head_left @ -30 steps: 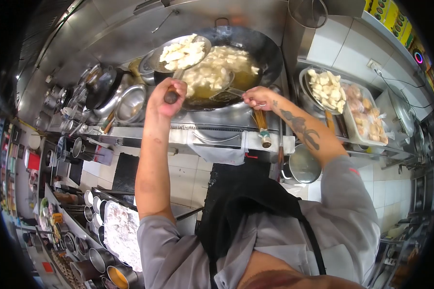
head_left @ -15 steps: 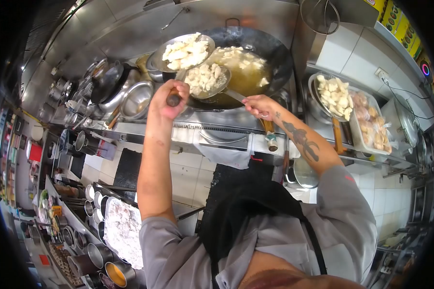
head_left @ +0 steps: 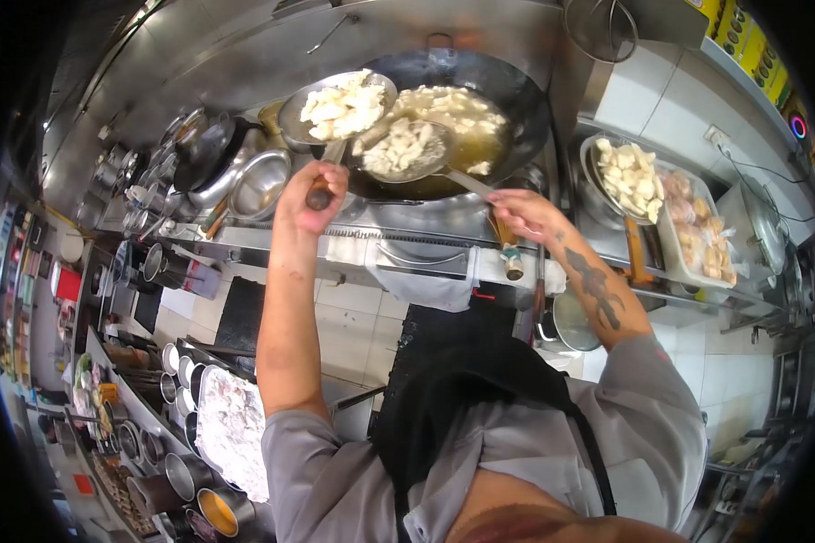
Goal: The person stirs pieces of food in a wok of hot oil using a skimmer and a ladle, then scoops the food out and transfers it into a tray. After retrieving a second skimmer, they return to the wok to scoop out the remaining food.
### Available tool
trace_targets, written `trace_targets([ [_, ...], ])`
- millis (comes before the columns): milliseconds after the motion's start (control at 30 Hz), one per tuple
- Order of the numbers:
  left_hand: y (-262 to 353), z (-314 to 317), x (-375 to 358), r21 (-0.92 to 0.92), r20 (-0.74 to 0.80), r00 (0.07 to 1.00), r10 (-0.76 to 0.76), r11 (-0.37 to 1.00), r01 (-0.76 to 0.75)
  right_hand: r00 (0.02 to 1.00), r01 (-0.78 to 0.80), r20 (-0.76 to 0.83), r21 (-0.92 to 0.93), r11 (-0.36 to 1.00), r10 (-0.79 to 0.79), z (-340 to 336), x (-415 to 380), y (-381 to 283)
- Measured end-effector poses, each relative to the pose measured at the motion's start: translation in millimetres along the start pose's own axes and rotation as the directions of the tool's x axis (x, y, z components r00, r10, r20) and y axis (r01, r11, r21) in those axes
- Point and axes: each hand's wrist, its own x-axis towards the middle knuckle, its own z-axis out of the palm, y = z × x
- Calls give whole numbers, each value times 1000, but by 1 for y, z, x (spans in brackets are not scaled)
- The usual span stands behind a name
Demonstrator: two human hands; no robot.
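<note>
My left hand [head_left: 317, 196] is wrapped round the wooden-ended handle of a round strainer [head_left: 292, 127]. Pale fried-looking pieces [head_left: 344, 105] are heaped on it at the wok's left rim. My right hand [head_left: 527, 215] grips the flat metal handle of a skimmer [head_left: 442, 152], whose bowl carries more pale pieces [head_left: 398, 147] and hangs low over the wok [head_left: 516, 100]. The two tools are close beside each other. In the wok, further pieces [head_left: 453, 109] float in yellowish oil [head_left: 480, 149].
To the right stand a pot [head_left: 598, 204] topped with a wooden-handled strainer of pale pieces [head_left: 627, 179], and a plastic tub [head_left: 688, 262] of bagged food. Metal bowls [head_left: 260, 184] sit left of the wok. A brush [head_left: 512, 262] hangs at the counter's front edge.
My right hand has moved right and slightly down, drawing the skimmer away from the strainer. My left hand and the strainer have shifted a little left and down.
</note>
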Motion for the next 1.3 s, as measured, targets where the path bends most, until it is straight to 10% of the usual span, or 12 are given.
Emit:
trace_targets([
  [267, -21, 11, -1, 216, -186, 972, 146, 971, -104, 974, 101, -203, 19, 995, -95, -13, -51, -19],
  [1300, -137, -6, 113, 40, -17, 983, -181, 983, 182, 871, 78, -294, -709, 701, -394, 20, -95, -111],
])
